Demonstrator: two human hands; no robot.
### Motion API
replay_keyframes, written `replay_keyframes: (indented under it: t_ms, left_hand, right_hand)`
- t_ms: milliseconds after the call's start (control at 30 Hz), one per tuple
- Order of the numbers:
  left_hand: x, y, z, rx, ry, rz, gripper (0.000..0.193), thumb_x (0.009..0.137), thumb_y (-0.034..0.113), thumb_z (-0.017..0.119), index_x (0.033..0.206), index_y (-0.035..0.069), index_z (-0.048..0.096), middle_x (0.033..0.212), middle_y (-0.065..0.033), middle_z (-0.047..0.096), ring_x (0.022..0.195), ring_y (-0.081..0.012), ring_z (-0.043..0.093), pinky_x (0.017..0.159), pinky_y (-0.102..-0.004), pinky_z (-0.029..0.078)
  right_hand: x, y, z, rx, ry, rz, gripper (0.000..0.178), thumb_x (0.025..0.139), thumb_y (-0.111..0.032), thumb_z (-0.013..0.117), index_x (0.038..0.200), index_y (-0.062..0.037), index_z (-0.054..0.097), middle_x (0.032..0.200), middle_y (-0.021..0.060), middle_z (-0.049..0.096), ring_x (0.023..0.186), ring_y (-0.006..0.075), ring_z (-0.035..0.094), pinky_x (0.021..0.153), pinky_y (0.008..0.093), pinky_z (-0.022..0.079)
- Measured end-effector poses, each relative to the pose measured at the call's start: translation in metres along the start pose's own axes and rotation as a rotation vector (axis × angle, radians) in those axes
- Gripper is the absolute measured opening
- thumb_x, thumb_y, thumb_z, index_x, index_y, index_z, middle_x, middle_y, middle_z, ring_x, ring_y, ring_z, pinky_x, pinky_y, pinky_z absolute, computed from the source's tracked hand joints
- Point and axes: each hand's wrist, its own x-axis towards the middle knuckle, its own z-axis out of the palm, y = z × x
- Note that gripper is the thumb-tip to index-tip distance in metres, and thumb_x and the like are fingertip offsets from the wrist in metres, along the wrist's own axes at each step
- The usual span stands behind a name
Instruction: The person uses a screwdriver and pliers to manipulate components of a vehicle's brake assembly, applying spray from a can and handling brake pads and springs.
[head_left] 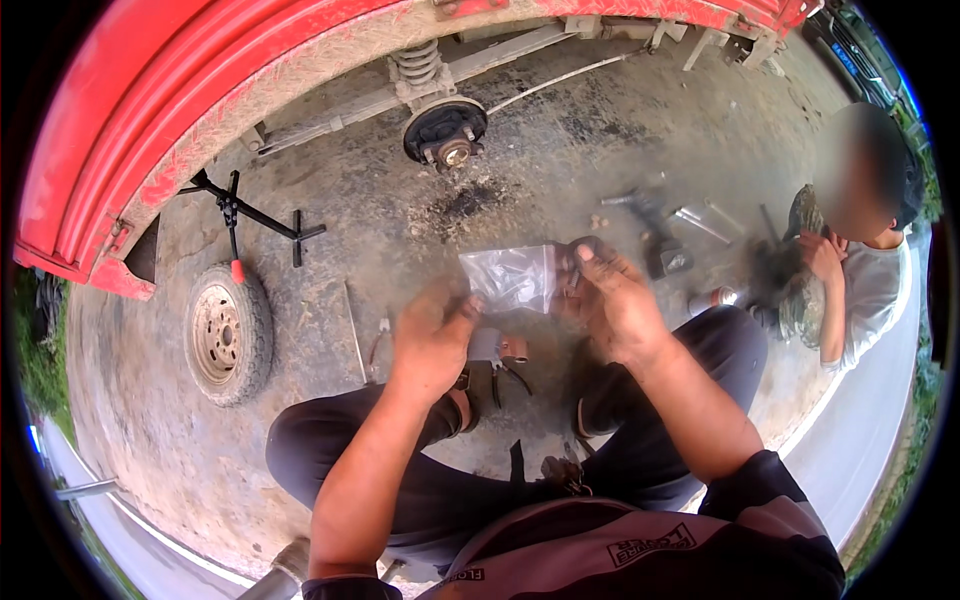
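Note:
A small clear plastic bag is stretched between my two hands above the floor. My left hand pinches its left edge between thumb and fingers. At the other edge, my right hand is closed on the bag, with dark, dirty fingertips; some of those fingers are blurred. The bag looks flat, and I cannot make out whether anything is inside. Below it, between my feet, lies a grey and brown object beside a tool with two black handles, partly covered by my hands.
Ahead, a bare wheel hub hangs under a coil spring and the red vehicle body. A wheel leans at left by a black cross-shaped metal tool. At right, a person crouches near a can and scattered tools.

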Motion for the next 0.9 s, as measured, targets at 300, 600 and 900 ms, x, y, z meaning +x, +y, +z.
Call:
replay_keyframes:
  t_ms: [300, 600, 900]
  left_hand:
    - [-0.001, 0.014, 0.0, 0.181, 0.022, -0.008, 0.018, 0.097, 0.018, 0.064, 0.107, 0.003, 0.067, 0.1, -0.0214, 0.072, 0.096, -0.0385, 0.071, 0.084, -0.0431, 0.054]
    - [0.007, 0.042, -0.026, -0.234, -0.032, -0.089, 0.032, 0.095, 0.026, 0.076, 0.11, -0.001, 0.069, 0.094, -0.0043, 0.071, 0.085, -0.0103, 0.061, 0.077, -0.027, 0.05]
    - [0.006, 0.038, -0.055, 0.218, 0.039, -0.091, 0.039, 0.084, 0.023, 0.065, 0.114, -0.002, 0.066, 0.099, -0.0219, 0.071, 0.093, -0.0362, 0.069, 0.085, -0.0414, 0.053]
  right_hand:
    - [0.013, 0.018, -0.014, -0.895, 0.127, -0.014, 0.024, 0.1, -0.021, 0.072, 0.104, 0.0023, 0.073, 0.086, 0.0065, 0.072, 0.081, 0.014, 0.065, 0.076, 0.0321, 0.053]
    - [0.049, 0.146, -0.143, -1.656, 0.11, 0.178, 0.029, 0.093, -0.032, 0.074, 0.101, -0.0045, 0.078, 0.094, 0.0215, 0.075, 0.092, 0.039, 0.072, 0.081, 0.0482, 0.056]
    - [0.057, 0.142, -0.138, -0.512, 0.336, 0.206, 0.032, 0.099, -0.026, 0.073, 0.117, 0.0001, 0.072, 0.1, 0.0072, 0.072, 0.091, 0.0181, 0.067, 0.079, 0.0356, 0.055]
